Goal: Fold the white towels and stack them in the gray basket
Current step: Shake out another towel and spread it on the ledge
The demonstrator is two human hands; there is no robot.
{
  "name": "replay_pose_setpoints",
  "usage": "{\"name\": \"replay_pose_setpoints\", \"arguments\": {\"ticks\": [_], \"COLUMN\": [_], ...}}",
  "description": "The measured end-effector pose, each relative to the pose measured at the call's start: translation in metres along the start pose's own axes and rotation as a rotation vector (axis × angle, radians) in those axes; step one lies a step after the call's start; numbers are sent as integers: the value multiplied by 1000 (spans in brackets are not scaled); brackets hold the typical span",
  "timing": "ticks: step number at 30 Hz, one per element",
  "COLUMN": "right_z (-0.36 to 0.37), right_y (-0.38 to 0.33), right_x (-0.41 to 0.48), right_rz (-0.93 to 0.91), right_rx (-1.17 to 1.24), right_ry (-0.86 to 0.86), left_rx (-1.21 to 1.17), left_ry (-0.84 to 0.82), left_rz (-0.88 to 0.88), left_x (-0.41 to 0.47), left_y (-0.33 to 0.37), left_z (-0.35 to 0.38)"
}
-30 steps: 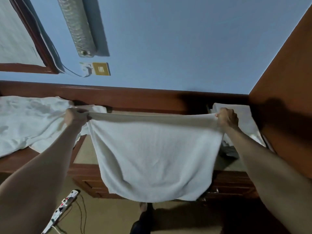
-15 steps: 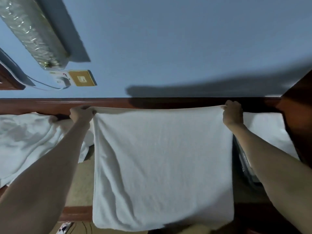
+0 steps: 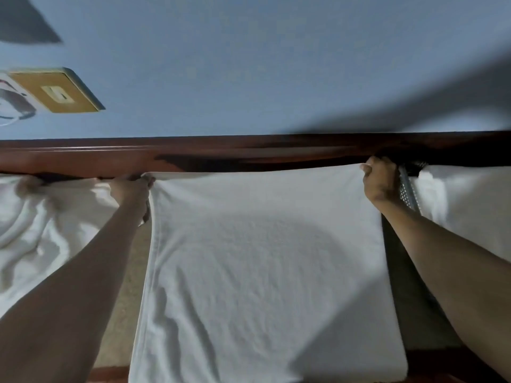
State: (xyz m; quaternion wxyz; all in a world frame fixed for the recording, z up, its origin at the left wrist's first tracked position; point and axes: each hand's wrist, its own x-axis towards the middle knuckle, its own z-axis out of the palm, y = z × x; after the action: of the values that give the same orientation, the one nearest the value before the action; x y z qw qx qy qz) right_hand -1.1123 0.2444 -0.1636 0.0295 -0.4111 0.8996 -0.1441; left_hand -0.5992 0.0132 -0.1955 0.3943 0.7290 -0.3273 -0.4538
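Observation:
A white towel [image 3: 262,272] lies spread flat in front of me, doubled over, its far edge close to the dark wooden rail. My left hand [image 3: 132,190] grips the towel's far left corner. My right hand [image 3: 380,181] grips the far right corner. Just right of my right hand a strip of the gray basket [image 3: 407,189], perforated, shows with a folded white towel [image 3: 470,205] in it. A heap of crumpled white towels [image 3: 41,230] lies to the left.
A dark wooden rail [image 3: 249,153] runs across behind the towel, under a blue wall. A brass switch plate [image 3: 56,91] with a white cable beside it sits on the wall at upper left. Beige surface shows between the heap and the towel.
The towel hung in the air between my hands a second ago; both hands have carried it forward and down, and it now lies flat by the rail. The view has closed in.

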Motion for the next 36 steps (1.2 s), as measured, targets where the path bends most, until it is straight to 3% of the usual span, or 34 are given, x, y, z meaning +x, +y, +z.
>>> {"name": "replay_pose_setpoints", "arguments": {"ticks": [3, 7, 10, 13, 17, 21, 24, 29, 36], "right_z": [30, 69, 93, 122, 164, 182, 182, 180, 163], "right_y": [6, 10, 6, -7, -35, -47, -32, 3, 66], "right_x": [6, 8, -6, -33, -65, -71, -62, -41, -18], "right_rz": [22, 44, 33, -156, -452, -499, -549, -588, -400], "right_rx": [44, 64, 109, 167, 159, 72, -10, -81, -61], "right_ry": [-1, -4, 20, 22, -123, -267, -311, -259, -128], "left_rx": [39, 477, 580, 654, 728, 859, 1060, 1187, 1199], "left_ry": [9, -77, -145, -235, -496, -623, -631, -585, -553], "left_rz": [85, 247, 451, 657, 853, 902, 960, 968, 961], "left_x": [5, -1, -23, -60, -106, -117, -118, -127, -131], "left_y": [-13, -26, -49, -83, -109, -127, -143, -142, -141], "left_z": [16, 32, 50, 81, 143, 187, 194, 198, 200]}}
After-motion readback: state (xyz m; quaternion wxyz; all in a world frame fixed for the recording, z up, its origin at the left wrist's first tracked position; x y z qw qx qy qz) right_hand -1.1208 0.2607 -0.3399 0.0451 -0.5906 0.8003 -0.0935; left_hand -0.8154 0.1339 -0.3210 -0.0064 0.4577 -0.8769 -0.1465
